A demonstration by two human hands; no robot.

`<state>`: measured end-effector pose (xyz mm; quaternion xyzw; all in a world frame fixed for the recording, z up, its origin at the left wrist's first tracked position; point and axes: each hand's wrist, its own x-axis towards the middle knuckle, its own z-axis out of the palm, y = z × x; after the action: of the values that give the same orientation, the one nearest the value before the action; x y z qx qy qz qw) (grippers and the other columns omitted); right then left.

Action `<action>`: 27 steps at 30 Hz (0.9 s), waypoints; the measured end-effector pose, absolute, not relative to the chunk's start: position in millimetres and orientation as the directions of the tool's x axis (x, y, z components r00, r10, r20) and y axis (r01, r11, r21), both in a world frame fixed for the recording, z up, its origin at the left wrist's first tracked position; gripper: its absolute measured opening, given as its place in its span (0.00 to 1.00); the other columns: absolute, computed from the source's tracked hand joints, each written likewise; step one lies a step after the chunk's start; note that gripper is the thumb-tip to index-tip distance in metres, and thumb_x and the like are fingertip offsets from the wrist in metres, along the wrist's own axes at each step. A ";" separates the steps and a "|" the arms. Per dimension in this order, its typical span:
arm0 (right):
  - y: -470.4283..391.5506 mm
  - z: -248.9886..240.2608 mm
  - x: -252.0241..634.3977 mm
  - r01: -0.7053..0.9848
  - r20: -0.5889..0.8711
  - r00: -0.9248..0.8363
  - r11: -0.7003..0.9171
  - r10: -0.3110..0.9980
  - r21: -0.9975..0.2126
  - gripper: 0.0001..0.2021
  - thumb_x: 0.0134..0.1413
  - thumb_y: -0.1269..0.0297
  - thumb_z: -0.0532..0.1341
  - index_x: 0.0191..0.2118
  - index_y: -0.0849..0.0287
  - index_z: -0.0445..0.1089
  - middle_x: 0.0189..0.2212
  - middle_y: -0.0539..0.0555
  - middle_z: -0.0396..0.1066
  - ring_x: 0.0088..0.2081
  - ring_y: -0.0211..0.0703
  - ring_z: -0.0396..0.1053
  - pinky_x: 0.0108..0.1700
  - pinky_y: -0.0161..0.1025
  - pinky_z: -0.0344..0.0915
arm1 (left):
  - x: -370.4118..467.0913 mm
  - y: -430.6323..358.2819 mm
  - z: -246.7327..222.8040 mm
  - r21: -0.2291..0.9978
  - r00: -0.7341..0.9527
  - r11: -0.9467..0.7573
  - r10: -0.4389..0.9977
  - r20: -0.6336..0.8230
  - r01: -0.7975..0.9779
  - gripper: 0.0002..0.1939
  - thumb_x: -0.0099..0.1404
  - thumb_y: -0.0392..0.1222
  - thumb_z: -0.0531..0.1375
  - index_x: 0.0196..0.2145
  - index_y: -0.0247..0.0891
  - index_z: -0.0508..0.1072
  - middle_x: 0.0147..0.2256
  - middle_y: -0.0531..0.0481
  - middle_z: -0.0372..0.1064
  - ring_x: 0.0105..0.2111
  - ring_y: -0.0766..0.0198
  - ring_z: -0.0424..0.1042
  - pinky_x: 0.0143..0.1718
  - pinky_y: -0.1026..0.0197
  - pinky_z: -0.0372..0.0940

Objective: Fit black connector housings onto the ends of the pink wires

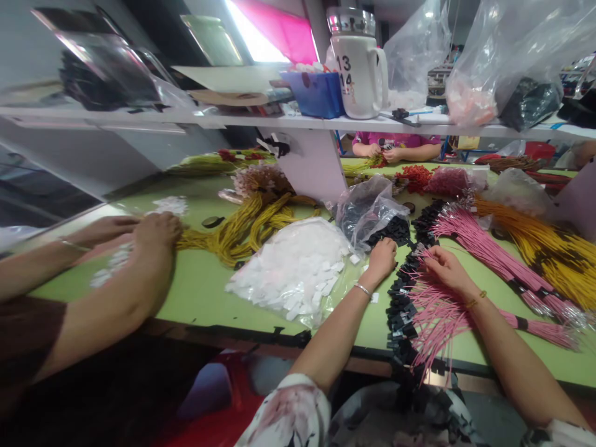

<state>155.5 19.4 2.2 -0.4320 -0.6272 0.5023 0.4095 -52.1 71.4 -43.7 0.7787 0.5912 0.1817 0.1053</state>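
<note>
My left hand (384,257) is curled at the edge of a pile of black plastic connector housings (395,231), which spills from a clear plastic bag (365,208). Whatever its fingers hold is too small to make out. Over a spread bundle of pink wires (435,310), my right hand (446,266) pinches the end of a pink wire between thumb and fingers. A row of black connectors (401,313) lines the left side of that bundle and hangs over the table's front edge.
A clear bag of white plastic pieces (298,267) lies left of my arm. Yellow wires (242,233) lie behind it. At left, a co-worker's hands (156,230) work; another person (395,146) sits opposite. Pink wire bundles (498,248) and orange-yellow wires (544,254) lie right. Above, a shelf (307,124) holds a mug (357,71).
</note>
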 end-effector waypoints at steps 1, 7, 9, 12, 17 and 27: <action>19.4 1.5 154.8 0.137 0.079 -0.302 0.125 0.950 -0.983 0.13 0.55 0.52 0.62 0.33 0.56 0.63 0.22 0.45 0.64 0.23 0.35 0.57 0.26 0.34 0.53 | -52.7 69.0 -42.7 0.360 0.242 -0.278 0.960 0.144 0.891 0.08 0.63 0.29 0.55 0.38 0.35 0.72 0.42 0.41 0.68 0.45 0.55 0.67 0.48 0.55 0.61; 22.3 -4.5 153.6 0.168 0.095 -0.247 0.139 0.964 -0.976 0.13 0.56 0.52 0.61 0.35 0.54 0.61 0.19 0.42 0.59 0.21 0.35 0.53 0.24 0.34 0.49 | -55.9 59.8 -35.9 0.503 0.112 -0.174 0.982 0.151 0.847 0.09 0.63 0.30 0.56 0.39 0.38 0.72 0.42 0.43 0.66 0.42 0.57 0.68 0.43 0.57 0.62; 23.1 -4.6 153.9 0.203 0.100 -0.232 0.149 0.968 -0.968 0.13 0.56 0.52 0.61 0.33 0.55 0.61 0.19 0.42 0.58 0.21 0.35 0.52 0.24 0.34 0.49 | -55.1 58.5 -33.4 0.661 0.034 -0.125 0.988 0.148 0.740 0.05 0.63 0.31 0.57 0.34 0.37 0.72 0.39 0.45 0.67 0.39 0.60 0.69 0.41 0.59 0.62; 24.2 -5.6 153.4 0.217 0.128 -0.213 0.175 0.969 -0.960 0.13 0.55 0.53 0.61 0.31 0.55 0.61 0.19 0.43 0.56 0.22 0.35 0.51 0.25 0.34 0.49 | -51.7 54.8 -28.8 0.931 -0.015 -0.008 1.000 0.015 0.365 0.04 0.63 0.32 0.57 0.35 0.36 0.71 0.30 0.51 0.67 0.29 0.66 0.68 0.32 0.63 0.62; 27.7 -9.4 151.5 0.212 0.130 -0.177 0.166 0.976 -0.963 0.13 0.53 0.53 0.61 0.28 0.56 0.62 0.20 0.45 0.58 0.22 0.35 0.52 0.25 0.35 0.50 | -45.1 43.2 -15.8 0.952 0.214 0.228 0.959 -0.184 -0.204 0.12 0.64 0.34 0.60 0.46 0.34 0.72 0.25 0.53 0.69 0.23 0.72 0.69 0.27 0.70 0.62; 26.3 -6.6 152.2 0.311 0.227 -0.156 0.266 0.961 -0.912 0.14 0.56 0.54 0.60 0.25 0.56 0.62 0.21 0.46 0.58 0.25 0.37 0.54 0.29 0.36 0.53 | -35.0 31.1 -6.5 0.850 0.343 0.369 0.908 -0.241 -0.377 0.13 0.59 0.27 0.66 0.42 0.32 0.75 0.33 0.50 0.72 0.29 0.72 0.76 0.37 0.67 0.72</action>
<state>152.2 26.3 -6.6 -0.4791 -0.6638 0.3705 0.4388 -35.0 31.1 -6.5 0.3555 0.3730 0.4351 0.7384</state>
